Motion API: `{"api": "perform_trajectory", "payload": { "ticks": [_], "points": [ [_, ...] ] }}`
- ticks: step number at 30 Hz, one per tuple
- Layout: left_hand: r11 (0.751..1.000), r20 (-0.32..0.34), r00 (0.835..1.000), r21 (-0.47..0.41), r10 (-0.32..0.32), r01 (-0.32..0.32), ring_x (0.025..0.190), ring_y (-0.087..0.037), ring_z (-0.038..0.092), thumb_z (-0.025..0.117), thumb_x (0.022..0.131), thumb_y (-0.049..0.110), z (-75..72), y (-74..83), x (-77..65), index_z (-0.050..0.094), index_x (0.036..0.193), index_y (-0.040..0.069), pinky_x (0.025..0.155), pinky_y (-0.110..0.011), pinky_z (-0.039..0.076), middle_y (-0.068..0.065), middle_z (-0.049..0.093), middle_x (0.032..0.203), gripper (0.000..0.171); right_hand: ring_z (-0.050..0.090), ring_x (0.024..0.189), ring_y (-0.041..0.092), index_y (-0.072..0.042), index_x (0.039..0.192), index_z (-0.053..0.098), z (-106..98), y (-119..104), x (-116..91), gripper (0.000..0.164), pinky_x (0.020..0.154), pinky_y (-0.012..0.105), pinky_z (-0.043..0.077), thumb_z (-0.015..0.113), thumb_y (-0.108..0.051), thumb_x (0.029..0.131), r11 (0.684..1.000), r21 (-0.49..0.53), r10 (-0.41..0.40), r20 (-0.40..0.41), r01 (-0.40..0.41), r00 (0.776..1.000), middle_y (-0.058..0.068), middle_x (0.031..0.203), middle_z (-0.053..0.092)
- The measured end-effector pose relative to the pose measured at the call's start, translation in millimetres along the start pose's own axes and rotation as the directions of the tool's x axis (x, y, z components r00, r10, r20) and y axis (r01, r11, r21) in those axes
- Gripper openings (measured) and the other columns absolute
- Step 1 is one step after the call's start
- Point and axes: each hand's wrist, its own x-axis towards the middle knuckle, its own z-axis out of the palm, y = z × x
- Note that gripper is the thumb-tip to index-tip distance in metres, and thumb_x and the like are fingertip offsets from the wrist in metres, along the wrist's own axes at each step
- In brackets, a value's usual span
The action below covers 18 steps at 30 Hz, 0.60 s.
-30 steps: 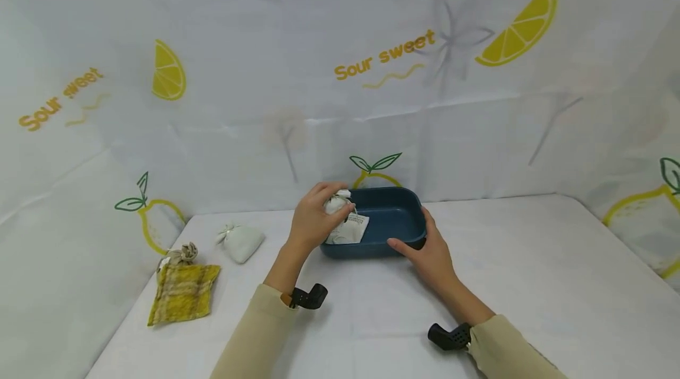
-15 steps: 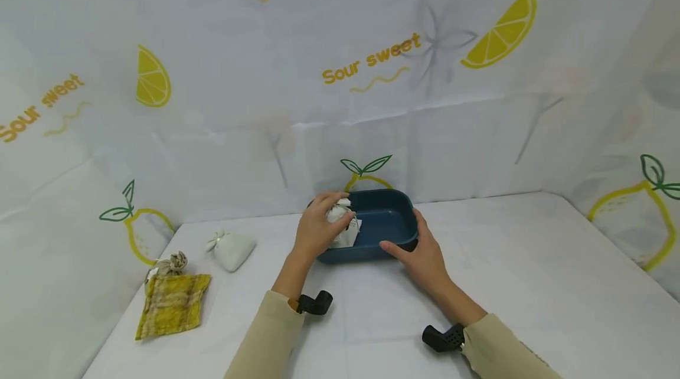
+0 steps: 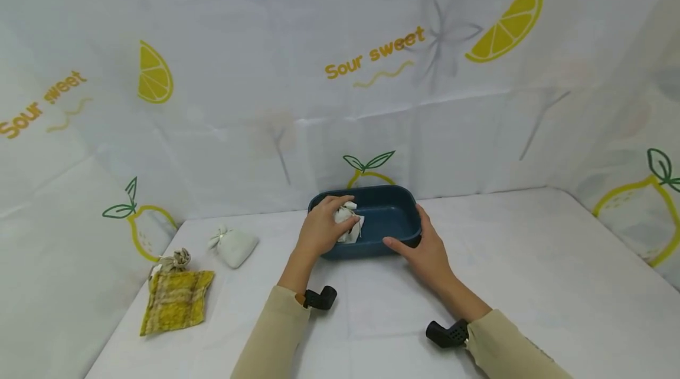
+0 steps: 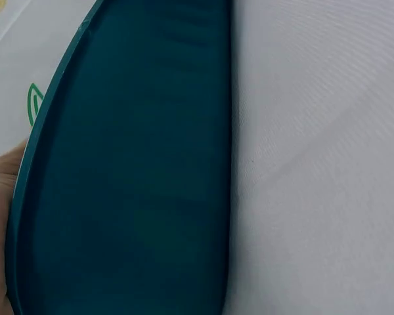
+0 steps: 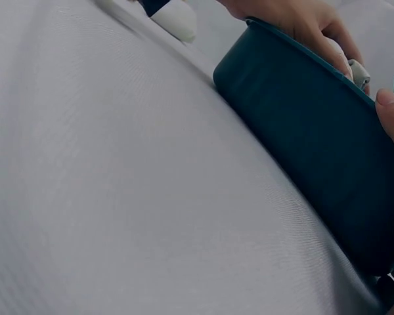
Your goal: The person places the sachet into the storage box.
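Note:
A dark blue rectangular dish (image 3: 390, 216) stands on the white cloth, close to the back. Inside its left end, my left hand (image 3: 322, 226) holds a small white drawstring pouch (image 3: 345, 212) from above. A pale piece (image 3: 350, 236) shows below the pouch; I cannot tell whether it belongs to it. My right hand (image 3: 425, 252) grips the dish's right end, thumb at the front rim and fingers round the side. In the right wrist view, the tied top of the pouch (image 5: 360, 73) shows beyond the dish rim, beside the left hand's fingers.
Another white tied pouch (image 3: 236, 247) lies left of the dish. Farther left is a yellow checked cloth bag (image 3: 177, 303), with a beige tied pouch (image 3: 177, 260) behind it. A white printed curtain (image 3: 239, 149) rises behind the table's back edge.
My left hand has moved slightly down and right with the pouch, deeper into the dish. Less of the pale printed piece below it shows. My right hand keeps its grip on the dish.

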Motion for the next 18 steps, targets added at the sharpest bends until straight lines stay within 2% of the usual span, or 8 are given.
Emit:
{"api": "perform_trajectory", "payload": {
  "ticks": [6, 12, 18],
  "points": [
    [0.998, 0.118, 0.992, -0.010, -0.053, 0.055, 0.134, -0.030, 0.056, 0.071, 0.094, 0.044, 0.1, 2.0, 8.8, 0.062, 0.139, 0.028, 0.109, -0.054, 0.047, -0.005, 0.060, 0.143, 0.049, 0.026, 0.154, 0.040, -0.009, 0.163, 0.011, -3, 0, 0, 0.109, 0.122, 0.060, 0.028, 0.076, -0.052, 0.086, 1.000, -0.014, 0.000, -0.001, 0.000, 1.000, 0.018, 0.168, 0.022],
    [0.996, 0.260, 0.963, 0.062, -0.070, 0.056, 0.133, -0.027, 0.057, 0.074, 0.091, 0.046, 1.5, 0.4, 14.7, 0.061, 0.141, 0.029, 0.107, -0.051, 0.050, -0.004, 0.060, 0.144, 0.054, 0.025, 0.154, 0.040, -0.010, 0.163, 0.010, -3, -1, 0, 0.109, 0.122, 0.061, 0.028, 0.075, -0.052, 0.086, 1.000, -0.010, 0.010, 0.014, -0.010, 1.000, 0.018, 0.168, 0.021],
    [0.994, 0.310, 0.946, 0.088, -0.093, 0.069, 0.130, -0.027, 0.059, 0.075, 0.090, 0.045, 1.9, -1.4, 17.3, 0.061, 0.142, 0.028, 0.104, -0.050, 0.052, -0.004, 0.058, 0.147, 0.056, 0.025, 0.155, 0.040, -0.010, 0.163, 0.010, -1, -2, -1, 0.109, 0.121, 0.061, 0.027, 0.076, -0.051, 0.086, 1.000, -0.001, 0.010, 0.017, -0.010, 1.000, 0.018, 0.169, 0.021]
  ]
}}
